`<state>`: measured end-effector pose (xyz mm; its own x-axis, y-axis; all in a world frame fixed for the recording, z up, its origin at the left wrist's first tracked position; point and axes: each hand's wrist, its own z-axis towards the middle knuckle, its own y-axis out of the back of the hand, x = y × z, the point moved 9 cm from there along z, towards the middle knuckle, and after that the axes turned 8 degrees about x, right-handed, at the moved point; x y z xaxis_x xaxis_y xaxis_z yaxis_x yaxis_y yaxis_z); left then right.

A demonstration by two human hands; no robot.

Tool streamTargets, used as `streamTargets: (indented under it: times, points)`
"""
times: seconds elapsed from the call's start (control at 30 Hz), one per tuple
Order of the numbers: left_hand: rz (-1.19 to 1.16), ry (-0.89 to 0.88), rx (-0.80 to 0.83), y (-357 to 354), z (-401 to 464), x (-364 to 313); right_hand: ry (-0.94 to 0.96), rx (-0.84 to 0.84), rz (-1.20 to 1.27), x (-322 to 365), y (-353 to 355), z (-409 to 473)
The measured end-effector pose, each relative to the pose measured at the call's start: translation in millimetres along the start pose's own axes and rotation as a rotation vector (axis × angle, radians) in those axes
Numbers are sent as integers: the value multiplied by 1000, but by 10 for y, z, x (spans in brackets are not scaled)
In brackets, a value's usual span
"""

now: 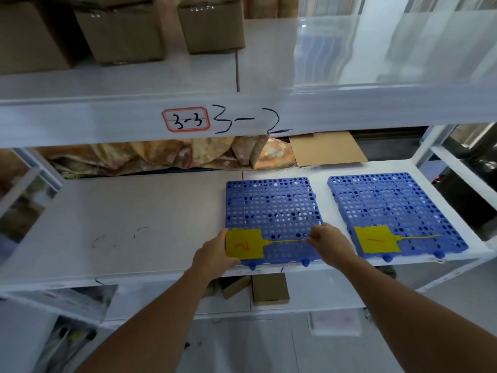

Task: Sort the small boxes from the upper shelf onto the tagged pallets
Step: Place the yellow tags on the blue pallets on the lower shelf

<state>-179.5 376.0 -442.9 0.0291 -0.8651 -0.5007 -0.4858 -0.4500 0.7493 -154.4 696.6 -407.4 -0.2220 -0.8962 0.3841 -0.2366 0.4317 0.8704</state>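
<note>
Two blue perforated pallets lie on the middle shelf: the left pallet [271, 205] and the right pallet [392, 203]. A yellow tag marked 2 [243, 244] rests on the left pallet's near left corner. My left hand [212, 255] holds that tag's left edge. My right hand [326, 242] pinches the end of the tag's thin yellow strap [285, 240]. Another yellow tag marked 1 [375, 240] lies on the right pallet. Several brown cardboard boxes [121, 33] stand at the left of the upper shelf.
The upper shelf's front beam [107, 119] carries labels 3-3 and 3-2. Patterned cloth [161, 157] and a flat cardboard piece [326, 150] lie at the back of the middle shelf. More cardboard boxes [270, 290] sit on the shelf below.
</note>
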Motion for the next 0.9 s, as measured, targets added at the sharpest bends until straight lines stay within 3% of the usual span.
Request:
streamTargets:
  times: [0.6,0.9]
  points:
    - [-10,16,112,-3,56,72,45,85,16,10,-167,119]
    - [157,79,63,315,-36,82,-14,-14,133,-22,102,90]
